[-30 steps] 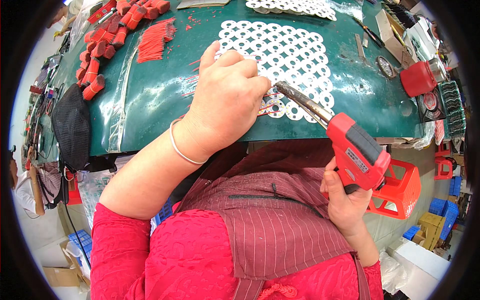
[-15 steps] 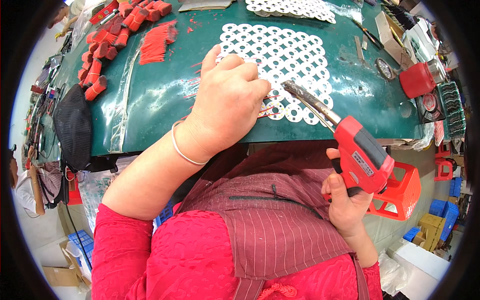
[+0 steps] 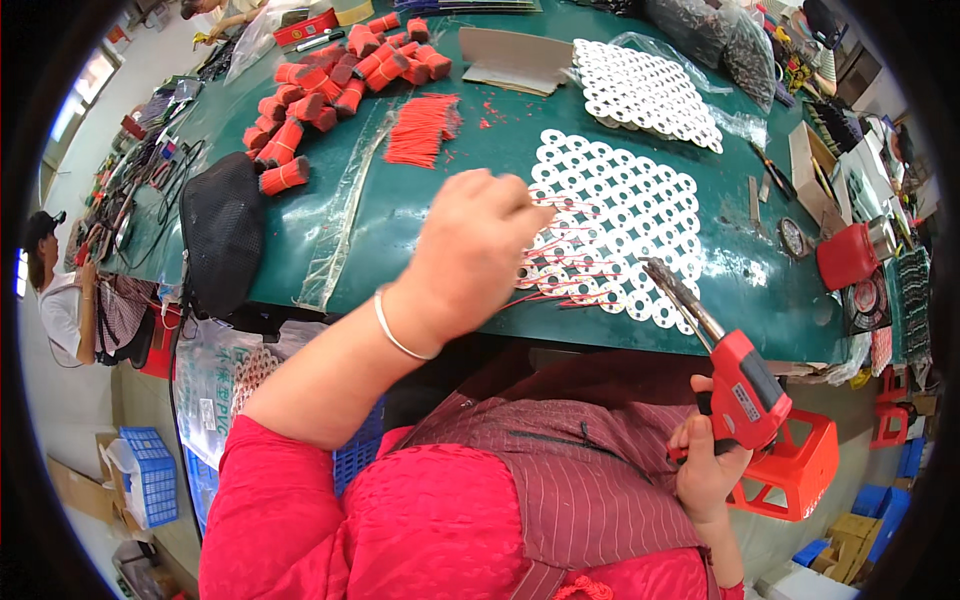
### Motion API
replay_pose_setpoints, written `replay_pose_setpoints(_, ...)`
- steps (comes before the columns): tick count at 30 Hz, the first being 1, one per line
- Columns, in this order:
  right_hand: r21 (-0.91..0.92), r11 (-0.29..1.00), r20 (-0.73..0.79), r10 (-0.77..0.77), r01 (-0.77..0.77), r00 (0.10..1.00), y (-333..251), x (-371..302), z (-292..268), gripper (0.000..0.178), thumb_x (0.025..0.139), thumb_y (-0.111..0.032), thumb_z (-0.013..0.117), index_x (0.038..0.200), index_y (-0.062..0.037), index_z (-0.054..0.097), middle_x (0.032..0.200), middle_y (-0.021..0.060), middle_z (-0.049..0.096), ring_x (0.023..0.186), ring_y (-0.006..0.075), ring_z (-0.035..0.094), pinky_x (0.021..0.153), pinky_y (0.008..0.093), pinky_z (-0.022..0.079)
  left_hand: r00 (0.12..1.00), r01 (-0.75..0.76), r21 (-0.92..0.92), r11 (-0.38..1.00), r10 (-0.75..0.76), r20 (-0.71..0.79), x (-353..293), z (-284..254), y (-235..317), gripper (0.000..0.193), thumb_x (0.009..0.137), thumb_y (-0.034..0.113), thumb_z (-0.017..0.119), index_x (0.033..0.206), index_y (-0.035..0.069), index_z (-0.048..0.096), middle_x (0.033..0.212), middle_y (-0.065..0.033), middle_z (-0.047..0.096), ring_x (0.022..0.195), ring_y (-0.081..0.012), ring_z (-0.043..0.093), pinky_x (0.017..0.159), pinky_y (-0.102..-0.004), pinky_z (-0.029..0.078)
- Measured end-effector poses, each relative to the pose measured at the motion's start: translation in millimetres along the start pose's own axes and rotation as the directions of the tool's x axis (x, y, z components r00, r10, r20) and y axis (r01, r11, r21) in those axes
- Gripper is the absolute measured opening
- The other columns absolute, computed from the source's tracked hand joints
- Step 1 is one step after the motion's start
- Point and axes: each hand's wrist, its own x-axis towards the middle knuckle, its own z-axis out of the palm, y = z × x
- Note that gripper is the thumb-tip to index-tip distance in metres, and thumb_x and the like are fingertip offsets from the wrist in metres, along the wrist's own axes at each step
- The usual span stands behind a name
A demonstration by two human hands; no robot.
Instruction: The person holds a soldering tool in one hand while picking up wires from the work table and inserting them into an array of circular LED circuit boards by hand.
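White rings (image 3: 640, 215) lie under the curled left hand (image 3: 470, 250); right hand (image 3: 705, 470) grips a soldering gun (image 3: 735, 385)

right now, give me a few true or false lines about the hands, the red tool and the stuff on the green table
1. The right hand holds a red soldering gun. True.
2. The gun's tip touches the white rings. False: it is lifted just off them.
3. The left hand wears a bracelet. True.
4. The table is blue. False: green.
5. Red wire bundles lie at the far left. True.
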Motion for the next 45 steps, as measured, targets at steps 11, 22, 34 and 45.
replay_pose_setpoints(11,-0.024,1.0,0.06,-0.018,0.019,0.998,-5.7,3.4,8.3,0.031,0.106,-0.007,0.056,0.135,0.004,0.051,0.137,0.0213,0.061,0.064,0.0083,0.057,0.057,0.0266,0.054,0.959,-0.065,0.534,0.843,-0.095,0.267,-22.7,-39.1,-107.7,0.018,0.085,0.008,0.066,0.099,0.006,0.077,0.095,-0.0052,0.067,0.096,-0.0243,0.061,0.083,-0.0372,0.05)
replay_pose_setpoints(22,-0.027,0.999,0.048,-0.015,0.017,0.999,-4.6,-0.9,10.7,0.035,0.105,-0.006,0.057,0.138,0.0034,0.049,0.136,0.0205,0.061,0.064,0.008,0.057,0.057,0.0262,0.054,0.956,-0.125,0.53,0.839,-0.04,0.29,-13.0,-24.3,-128.6,0.004,0.08,0.008,0.064,0.078,0.008,0.068,0.087,-0.0059,0.061,0.092,-0.0246,0.059,0.08,-0.0375,0.05)
replay_pose_setpoints(34,0.007,1.0,0.018,-0.01,0.009,1.0,-0.2,-4.7,7.7,0.038,0.106,-0.005,0.055,0.142,0.0031,0.046,0.138,0.0211,0.06,0.065,0.0088,0.056,0.058,0.0266,0.054,0.984,-0.004,0.382,0.924,-0.064,0.166,-19.6,-17.3,-141.0,0.006,0.081,0.005,0.069,0.086,0.006,0.067,0.091,-0.0072,0.061,0.092,-0.0285,0.058,0.083,-0.0419,0.05)
replay_pose_setpoints(45,0.014,1.0,0.001,-0.001,0.001,1.0,1.2,-7.3,5.3,0.04,0.105,-0.004,0.055,0.143,0.0038,0.046,0.137,0.0209,0.06,0.065,0.0082,0.056,0.059,0.0259,0.054,0.975,-0.008,0.41,0.912,-0.084,0.206,-24.5,-29.9,-126.3,0.01,0.086,0.005,0.065,0.096,0.008,0.066,0.092,-0.0052,0.064,0.096,-0.0272,0.06,0.088,-0.041,0.047)
